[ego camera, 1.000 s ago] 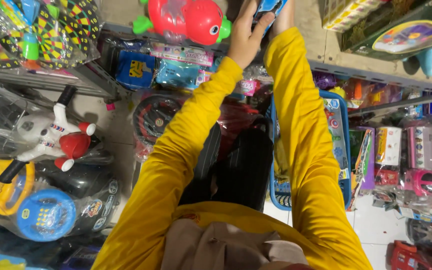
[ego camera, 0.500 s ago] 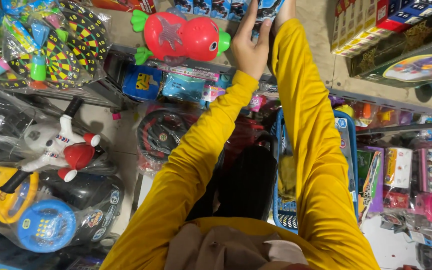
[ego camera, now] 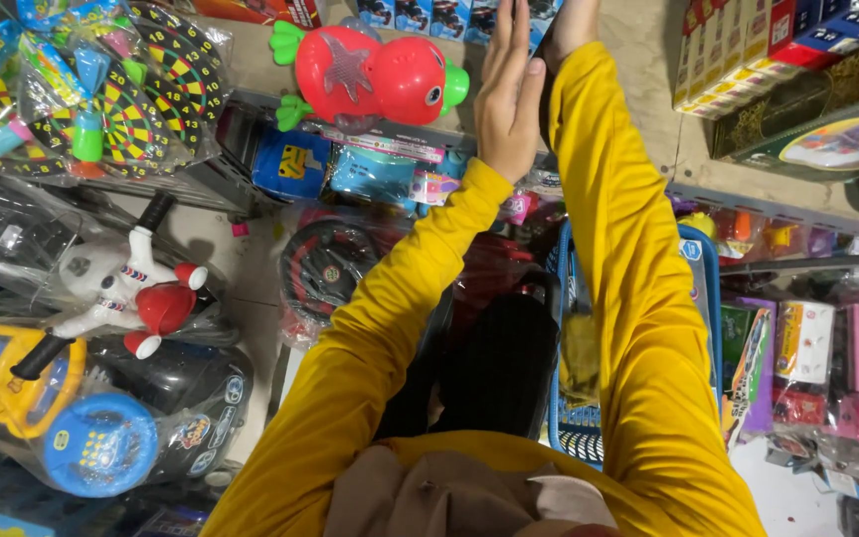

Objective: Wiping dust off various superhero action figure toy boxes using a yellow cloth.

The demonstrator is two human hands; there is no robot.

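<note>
Both my arms in yellow sleeves reach up to a high shelf. My left hand (ego camera: 509,104) is flat, fingers straight and together, pressed on the side of a dark-edged toy box (ego camera: 546,55). My right hand (ego camera: 574,25) grips the box's other side and is mostly cut off by the top edge. The box sits level with a row of blue toy boxes (ego camera: 420,15) on the shelf. A red plastic fish toy (ego camera: 375,75) with green fins hangs just left of my left hand.
Bagged dartboards (ego camera: 121,99) hang at upper left, above a white and red toy plane (ego camera: 126,283) and a yellow and blue toy (ego camera: 72,428). A blue basket (ego camera: 698,259) stands beside my right arm. Stacked boxes (ego camera: 748,40) fill the upper right shelf.
My arms have stretched further up toward the shelf, and the view has tilted upward. My left hand has flattened against the box, and the row of blue boxes has come into sight.
</note>
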